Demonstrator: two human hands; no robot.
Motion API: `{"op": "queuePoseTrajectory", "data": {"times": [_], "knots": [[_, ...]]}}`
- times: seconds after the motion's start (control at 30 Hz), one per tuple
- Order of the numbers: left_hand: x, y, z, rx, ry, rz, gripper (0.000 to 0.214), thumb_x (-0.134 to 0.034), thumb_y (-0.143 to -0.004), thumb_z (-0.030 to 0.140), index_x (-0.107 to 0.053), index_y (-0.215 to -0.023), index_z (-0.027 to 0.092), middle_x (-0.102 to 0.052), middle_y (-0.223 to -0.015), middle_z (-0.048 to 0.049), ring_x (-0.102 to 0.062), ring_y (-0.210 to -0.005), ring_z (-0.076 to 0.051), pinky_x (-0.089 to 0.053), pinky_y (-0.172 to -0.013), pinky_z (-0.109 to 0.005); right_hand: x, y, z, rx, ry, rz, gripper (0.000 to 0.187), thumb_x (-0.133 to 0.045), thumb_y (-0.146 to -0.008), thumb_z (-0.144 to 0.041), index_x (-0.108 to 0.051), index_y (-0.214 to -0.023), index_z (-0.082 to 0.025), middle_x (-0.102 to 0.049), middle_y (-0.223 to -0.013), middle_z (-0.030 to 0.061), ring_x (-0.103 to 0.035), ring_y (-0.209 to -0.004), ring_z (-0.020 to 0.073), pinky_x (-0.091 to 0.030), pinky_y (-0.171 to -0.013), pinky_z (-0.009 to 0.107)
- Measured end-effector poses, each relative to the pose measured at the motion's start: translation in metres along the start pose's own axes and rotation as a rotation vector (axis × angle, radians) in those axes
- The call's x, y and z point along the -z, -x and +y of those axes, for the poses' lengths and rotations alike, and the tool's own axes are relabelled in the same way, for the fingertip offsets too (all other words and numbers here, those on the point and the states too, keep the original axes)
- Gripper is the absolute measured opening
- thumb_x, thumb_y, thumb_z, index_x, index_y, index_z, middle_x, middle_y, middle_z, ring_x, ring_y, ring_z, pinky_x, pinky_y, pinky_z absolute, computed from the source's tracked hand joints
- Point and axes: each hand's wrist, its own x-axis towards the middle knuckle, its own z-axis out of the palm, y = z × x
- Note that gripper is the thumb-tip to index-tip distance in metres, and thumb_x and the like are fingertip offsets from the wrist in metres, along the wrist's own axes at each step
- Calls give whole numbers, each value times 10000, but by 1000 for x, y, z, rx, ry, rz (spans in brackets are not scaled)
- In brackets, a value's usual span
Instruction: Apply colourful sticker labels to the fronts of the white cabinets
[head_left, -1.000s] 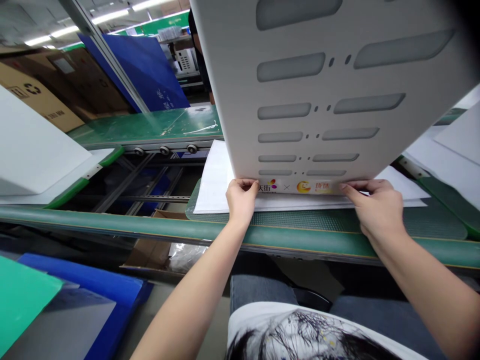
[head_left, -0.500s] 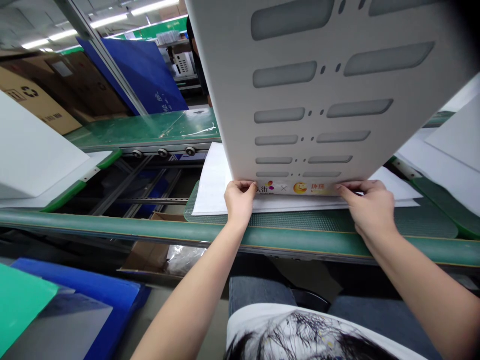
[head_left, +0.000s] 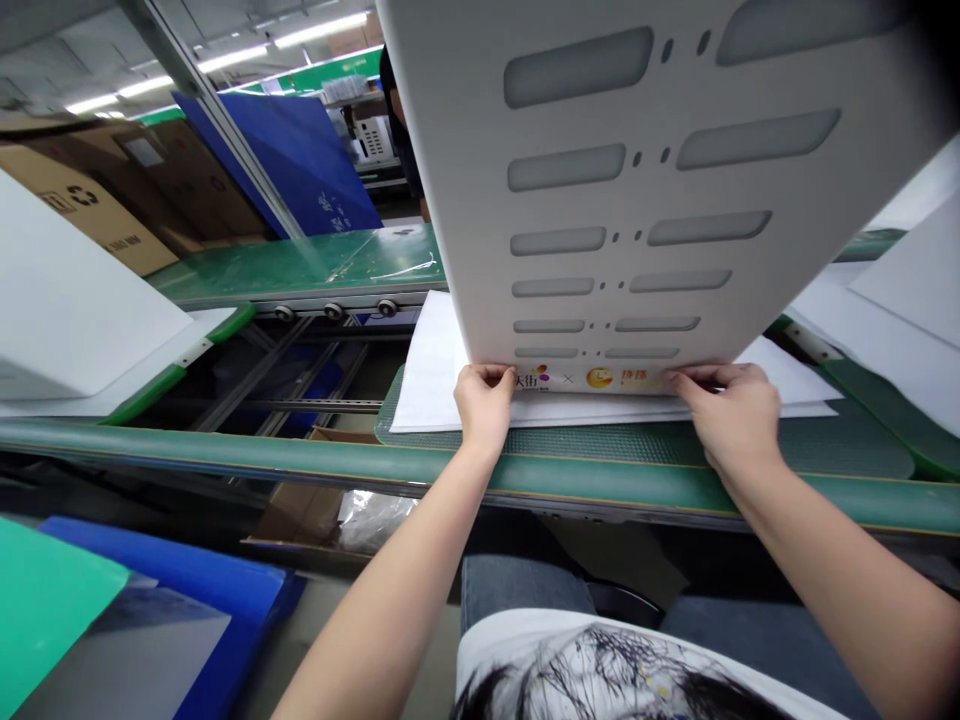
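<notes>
Logo strip (head_left: 568,379) lies along lower edge of white slotted panel (head_left: 645,190), long axis left-to-right between left hand (head_left: 484,402) and right hand (head_left: 735,412), each grip pinched together on its nearer end.

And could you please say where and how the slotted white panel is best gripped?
The slotted white panel is probably best held by its long sides, coming from left and right: it looks tall and broad, those sides run straight and unslotted, and this avoids the logo strip along its bottom.
</notes>
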Motion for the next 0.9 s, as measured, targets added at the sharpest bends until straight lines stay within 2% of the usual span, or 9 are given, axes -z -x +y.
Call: {"op": "queuePoseTrajectory", "data": {"times": [0.23, 0.3, 0.33, 0.4, 0.47, 0.57, 0.63, 0.73, 0.9], "knots": [[11, -1, 2, -142, -246, 39, 199, -644, -706, 327, -571, -676, 145, -542, -772, -19, -504, -692, -133, -366, -679, -272, 4, 2, -1, 89, 58, 39, 268, -686, -612, -346, -576, -664, -107, -486, -769, 89, -443, -744, 173, -366, -783, 374], [16, -5, 0, -196, -399, 86, 300, -674, -669, 408, -518, -707, 155, -518, -785, -9, -485, -672, -138, -351, -633, -275, -2, 13, -11, 272, 14, 11, 275, -681, -631, -329, -523, -683, -110, -473, -790, 93, -436, -784, 180, -369, -795, 368], [18, -7, -2, -226, -461, 106, 346, -681, -655, 442, -497, -737, 160, -511, -802, -8, -484, -673, -143, -347, -617, -276, -8, 21, -18, 409, -25, -54, 255, -659, -665, -321, -519, -706, -112, -477, -806, 93, -439, -813, 179, -374, -806, 352], [20, -10, -5, -285, -537, 129, 399, -674, -655, 473, -467, -801, 165, -503, -843, -14, -497, -703, -156, -354, -618, -280, -27, 37, -37, 732, -123, -314, 191, -556, -774, -302, -549, -777, -111, -509, -833, 89, -468, -842, 159, -397, -805, 311], [21, -12, -8, -309, -581, 150, 439, -664, -667, 479, -438, -870, 162, -500, -884, -31, -517, -742, -171, -370, -630, -286, -51, 49, -58, 895, -163, -566, 142, -515, -809, -241, -586, -865, -132, -561, -900, 56, -515, -870, 117, -424, -812, 243], [22, -16, -12, -268, -610, 160, 549, -664, -668, 468, -374, -999, 141, -512, -944, -71, -541, -774, -198, -398, -641, -303, -81, 47, -81, 945, -150, -809, 158, -516, -801, -171, -628, -909, -144, -604, -977, 30, -550, -947, 104, -426, -879, 207], [24, -18, -12, -309, -609, 148, 642, -680, -658, 455, -319, -1081, 134, -508, -1034, -103, -552, -832, -213, -415, -667, -316, -87, 32, -83, 914, -120, -902, 173, -506, -808, -171, -651, -899, -147, -622, -970, 24, -569, -939, 116, -438, -884, 222], [27, -22, -11, -366, -575, 85, 729, -702, -650, 429, -260, -1171, 175, -494, -1151, -101, -564, -929, -235, -434, -696, -324, -69, 4, -63, 831, -79, -966, 218, -489, -825, -233, -663, -944, -175, -622, -996, 2, -577, -954, 130, -451, -896, 256], [30, -25, -8, -248, -570, -78, 767, -655, -710, 401, -185, -1281, 202, -545, -1128, -116, -565, -977, -314, -451, -730, -387, 1, -38, 1, 650, -19, -938, 363, -431, -833, -413, -667, -970, -172, -594, -1065, 26, -550, -1035, 176, -416, -969, 340]]}}
